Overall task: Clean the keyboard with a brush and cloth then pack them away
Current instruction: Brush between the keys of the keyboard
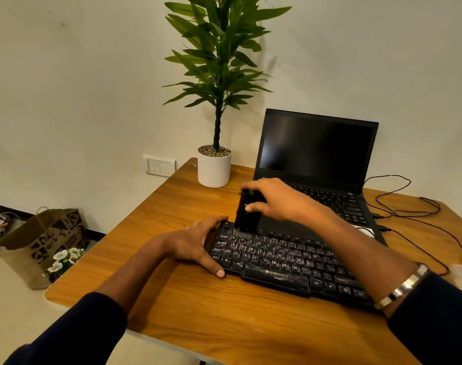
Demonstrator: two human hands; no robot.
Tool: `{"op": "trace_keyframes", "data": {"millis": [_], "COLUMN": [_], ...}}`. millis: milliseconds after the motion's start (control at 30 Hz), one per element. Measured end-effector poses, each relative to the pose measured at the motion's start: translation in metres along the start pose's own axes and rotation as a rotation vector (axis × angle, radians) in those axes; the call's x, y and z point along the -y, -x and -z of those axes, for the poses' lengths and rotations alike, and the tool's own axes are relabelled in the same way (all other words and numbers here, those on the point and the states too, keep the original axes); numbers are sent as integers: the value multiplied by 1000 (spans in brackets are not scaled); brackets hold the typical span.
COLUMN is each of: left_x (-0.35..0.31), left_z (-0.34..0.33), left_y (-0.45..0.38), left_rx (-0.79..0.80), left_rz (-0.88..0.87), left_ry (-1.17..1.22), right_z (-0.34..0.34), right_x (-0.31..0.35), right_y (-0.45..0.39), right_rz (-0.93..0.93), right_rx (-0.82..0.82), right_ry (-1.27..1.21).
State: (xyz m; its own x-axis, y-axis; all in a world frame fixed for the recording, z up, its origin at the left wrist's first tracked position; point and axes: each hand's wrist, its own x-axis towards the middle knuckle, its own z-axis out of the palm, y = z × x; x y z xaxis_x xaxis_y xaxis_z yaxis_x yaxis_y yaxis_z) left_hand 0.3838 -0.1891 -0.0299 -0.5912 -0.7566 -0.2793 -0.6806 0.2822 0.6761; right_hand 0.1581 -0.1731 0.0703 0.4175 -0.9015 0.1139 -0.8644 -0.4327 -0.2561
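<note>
Your black full-size keyboard with white key legends (285, 262) lies flat on the wooden desk with rounded corners (172, 291), angled so its left end sits farther from you than its right end. Your black block-shaped brush (247, 214) stands nearly upright over the keyboard's top-left corner, its short pale bristles touching the upper key rows. Your right hand (274, 200) is closed around the top of the brush, thumb on the near face and fingers wrapped over the far side. A silver metal bangle (403, 285) rings that wrist, above the keyboard's right end, next to a dark blue sleeve (435, 320). Your left hand (198, 243) holds nothing; it lies open and spread against the keyboard's left edge, index finger curving along the far corner and thumb pressed at the near corner.

Just behind the keyboard stands an open black laptop with a dark screen (317, 151), its front edge touching or nearly touching the keyboard's back edge. Thin dark cables (409, 214) loop across the desk to the right of the keyboard. Behind and left of the keyboard, near the desk's far corner, a tall green leafy plant in a white cylindrical pot (214, 167) stands upright. Well left of the keyboard, down on the floor, a brown printed paper bag (43, 243) leans beside small white flowers (65, 259)
</note>
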Motion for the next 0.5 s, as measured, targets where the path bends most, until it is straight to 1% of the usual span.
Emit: {"op": "trace_keyframes", "data": {"millis": [300,367,500], "left_x": [2,2,3], "left_z": [0,0,0], "left_y": [-2,-2,-3], "left_rx": [2,0,8], "left_rz": [-4,-6,-17], "left_ry": [4,1,15], "right_z": [32,35,20], "right_x": [-46,-43,-28], "right_y": [29,28,18], "right_rz": [-97,-86,-28], "right_rx": [171,146,-5], "right_ry": [198,164,33]}}
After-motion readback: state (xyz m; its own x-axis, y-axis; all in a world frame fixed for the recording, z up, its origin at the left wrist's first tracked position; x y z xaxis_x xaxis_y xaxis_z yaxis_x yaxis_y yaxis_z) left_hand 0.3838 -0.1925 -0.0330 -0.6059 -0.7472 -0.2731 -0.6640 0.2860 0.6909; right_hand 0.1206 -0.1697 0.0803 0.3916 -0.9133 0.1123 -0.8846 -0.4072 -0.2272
